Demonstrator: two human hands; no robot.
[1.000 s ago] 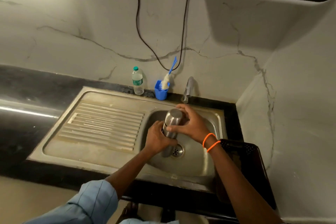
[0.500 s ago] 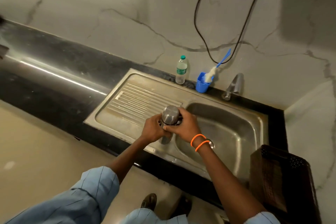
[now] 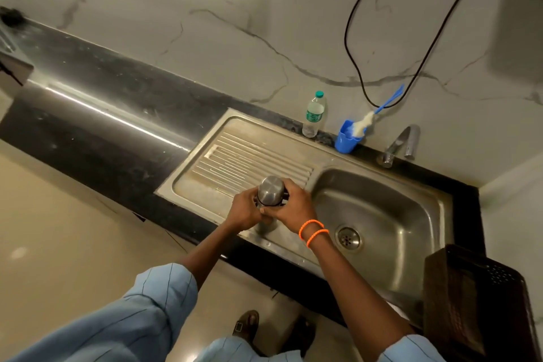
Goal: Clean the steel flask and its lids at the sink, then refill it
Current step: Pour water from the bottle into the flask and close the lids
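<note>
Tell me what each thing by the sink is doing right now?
Steel flask: upright, lid on, held over the drainboard.
Left hand: grips the flask's body.
Right hand: grips near the lid.
Tap: no water running.
Plastic bottle: standing, capped.
Blue cup: standing, holds a brush.
Sink: nothing in the basin.

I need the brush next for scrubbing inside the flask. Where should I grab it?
Take the brush by its blue handle, from above: it leans up and right out of the blue cup, with the white bristle head down at the cup's rim.

One flask, two hands, perhaps one brush
</note>
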